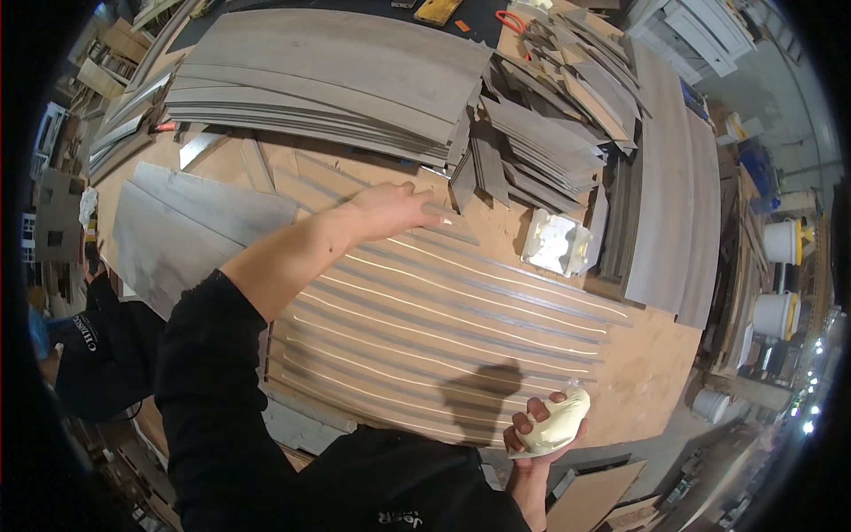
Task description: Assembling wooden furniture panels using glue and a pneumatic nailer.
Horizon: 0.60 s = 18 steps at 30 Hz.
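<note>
In my right hand (pixel 545 426) is a plump squeeze container of cream-coloured glue (pixel 560 420), its clear tip pointing up and away from me, with my fingers wrapped round it. My left arm reaches across the table. Over the far strips my left hand (pixel 399 210) is palm down, fingers bent about a thin grey strip (pixel 461 232); the hand partly hides this grip. Nearer to me, several narrow grey strips (pixel 461 306) lie side by side with gaps between them. Thin pale beads of glue (pixel 443 352) run along many of them.
Stacked grey boards (pixel 328 71) lie along the far side, with offcuts (pixel 541 151) beside them. A white, glue-smeared tray (pixel 556 242) sits right of the strips. Wide grey panels (pixel 191 213) rest at left. Another person's dark sleeve (pixel 106 328) shows there. White buckets (pixel 776 315) stand at right.
</note>
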Tool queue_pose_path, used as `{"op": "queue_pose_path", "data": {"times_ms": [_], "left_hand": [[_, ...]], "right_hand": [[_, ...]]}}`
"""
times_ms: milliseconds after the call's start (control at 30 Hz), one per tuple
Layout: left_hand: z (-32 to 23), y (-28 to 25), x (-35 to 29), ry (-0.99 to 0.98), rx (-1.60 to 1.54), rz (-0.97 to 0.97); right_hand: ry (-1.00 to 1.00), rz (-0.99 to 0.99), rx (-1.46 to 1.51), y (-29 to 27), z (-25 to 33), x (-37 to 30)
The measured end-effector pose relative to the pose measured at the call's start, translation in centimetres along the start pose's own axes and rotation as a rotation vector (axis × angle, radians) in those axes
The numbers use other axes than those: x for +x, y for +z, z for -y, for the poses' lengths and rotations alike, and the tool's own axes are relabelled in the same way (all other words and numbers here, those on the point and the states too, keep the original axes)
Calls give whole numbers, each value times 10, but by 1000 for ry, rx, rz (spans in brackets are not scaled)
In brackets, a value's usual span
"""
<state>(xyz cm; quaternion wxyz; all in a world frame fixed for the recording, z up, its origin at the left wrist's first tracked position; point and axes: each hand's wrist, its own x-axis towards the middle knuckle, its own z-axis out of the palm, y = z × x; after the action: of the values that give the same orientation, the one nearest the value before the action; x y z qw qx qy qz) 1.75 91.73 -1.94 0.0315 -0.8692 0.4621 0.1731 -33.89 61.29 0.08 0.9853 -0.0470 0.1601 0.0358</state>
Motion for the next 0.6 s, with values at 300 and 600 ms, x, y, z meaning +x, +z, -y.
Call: {"op": "queue_pose_path", "data": {"times_ms": [300, 600], "left_hand": [[14, 34, -18, -5, -94, -190], [-8, 21, -24, -471, -311, -386]], "right_hand": [[11, 1, -8, -5, -1, -5], [17, 22, -25, 1, 3, -6]]}}
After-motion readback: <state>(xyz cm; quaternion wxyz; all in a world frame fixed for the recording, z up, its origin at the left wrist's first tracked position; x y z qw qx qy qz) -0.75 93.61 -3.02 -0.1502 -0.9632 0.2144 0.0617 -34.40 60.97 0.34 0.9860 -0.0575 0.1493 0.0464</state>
